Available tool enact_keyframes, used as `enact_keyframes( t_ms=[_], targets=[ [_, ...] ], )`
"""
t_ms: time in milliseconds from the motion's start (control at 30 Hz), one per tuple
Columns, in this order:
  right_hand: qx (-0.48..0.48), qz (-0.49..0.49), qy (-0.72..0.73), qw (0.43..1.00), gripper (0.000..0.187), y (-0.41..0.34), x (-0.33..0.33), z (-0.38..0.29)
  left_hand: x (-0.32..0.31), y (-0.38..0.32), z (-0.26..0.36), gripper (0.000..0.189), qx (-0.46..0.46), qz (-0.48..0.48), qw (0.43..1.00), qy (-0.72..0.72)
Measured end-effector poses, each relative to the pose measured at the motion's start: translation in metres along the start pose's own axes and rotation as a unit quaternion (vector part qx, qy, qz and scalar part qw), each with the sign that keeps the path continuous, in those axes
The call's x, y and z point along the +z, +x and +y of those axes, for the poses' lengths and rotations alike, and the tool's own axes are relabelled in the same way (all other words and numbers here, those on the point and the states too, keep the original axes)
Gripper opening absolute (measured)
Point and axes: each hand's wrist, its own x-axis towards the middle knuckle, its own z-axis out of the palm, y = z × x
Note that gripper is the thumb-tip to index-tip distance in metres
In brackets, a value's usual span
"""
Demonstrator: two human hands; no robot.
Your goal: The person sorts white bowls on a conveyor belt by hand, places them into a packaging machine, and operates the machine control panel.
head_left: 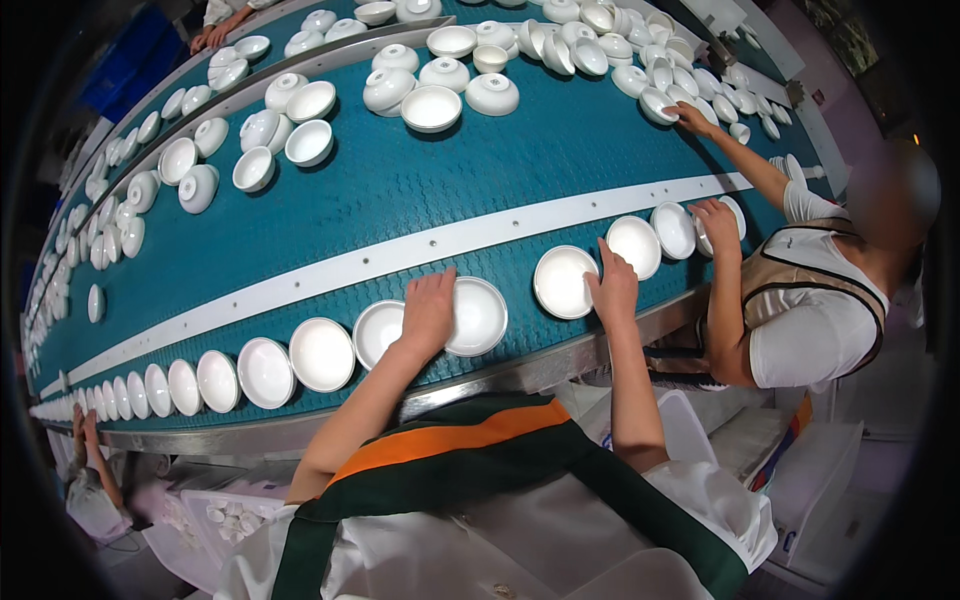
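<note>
My left hand (429, 315) lies between two white bowls in the front lane. It covers the right side of one upright bowl (376, 330) and meets the left rim of another upright bowl (478, 316); its fingertips' grip is hidden. My right hand (616, 289) has thumb and fingers apart. The thumb overlaps the right rim of a white bowl (564, 282), while the fingers reach along the left edge of the neighbouring bowl (634, 246). Leftward, a row of upright bowls (321, 354) continues along the teal conveyor belt (517, 330).
A white divider rail (472, 234) separates the lanes. Behind it, bowls (431, 109) lie upright, inverted or tilted. At right, a co-worker (802, 300) touches bowls in both lanes; other people's hands show at far left and top. A metal edge (525, 367) borders the belt, with plastic bins (196, 517) below.
</note>
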Motion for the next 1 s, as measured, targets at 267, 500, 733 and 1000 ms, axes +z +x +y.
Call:
enact_keyframes(
  t_ms=[267,500,733,1000],
  targets=[
    [-0.043,0.088,0.023,0.995,0.027,-0.013,0.009,-0.01,0.057,0.057,0.082,0.042,0.019,-0.03,0.999,-0.038],
    [-0.061,0.039,0.133,0.989,0.033,-0.017,-0.004,-0.002,0.069,0.055,0.07,0.019,-0.015,-0.049,0.998,0.03],
    [-0.103,0.046,0.095,0.989,0.014,0.002,0.015,0.028,0.061,0.053,0.059,0.038,0.01,0.02,0.999,0.028],
    [-0.103,-0.052,0.241,0.964,0.025,-0.013,-0.01,0.028,0.113,0.095,0.127,0.029,0.023,0.009,0.999,-0.033]
  ],
)
